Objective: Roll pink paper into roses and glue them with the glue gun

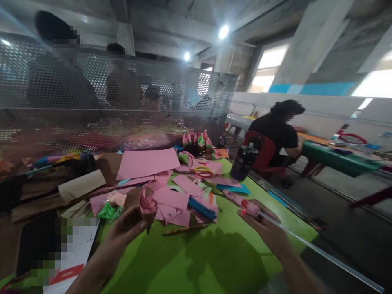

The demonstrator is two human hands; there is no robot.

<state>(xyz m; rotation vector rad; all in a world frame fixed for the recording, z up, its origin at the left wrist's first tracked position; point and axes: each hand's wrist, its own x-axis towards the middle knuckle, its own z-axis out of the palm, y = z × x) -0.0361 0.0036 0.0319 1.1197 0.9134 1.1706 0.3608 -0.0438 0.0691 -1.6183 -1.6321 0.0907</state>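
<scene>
My left hand [127, 228] is closed on a small paper cone topped with a pink paper swirl [148, 206], held upright just above the green table [196, 253]. My right hand [266, 226] grips a pink glue gun [241, 203] whose nozzle points left and away; a small red light glows on it and a clear glue stick [318, 250] trails back from it to the lower right. Between the hands and beyond them lie several pink paper scraps [171, 200].
A large pink sheet [147, 162], scissors with yellow and pink handles [200, 170], several finished paper cones [197, 141] and a dark bottle [243, 162] sit farther back. A perforated metal screen [122, 110] closes the far side. A seated person [278, 130] works at right.
</scene>
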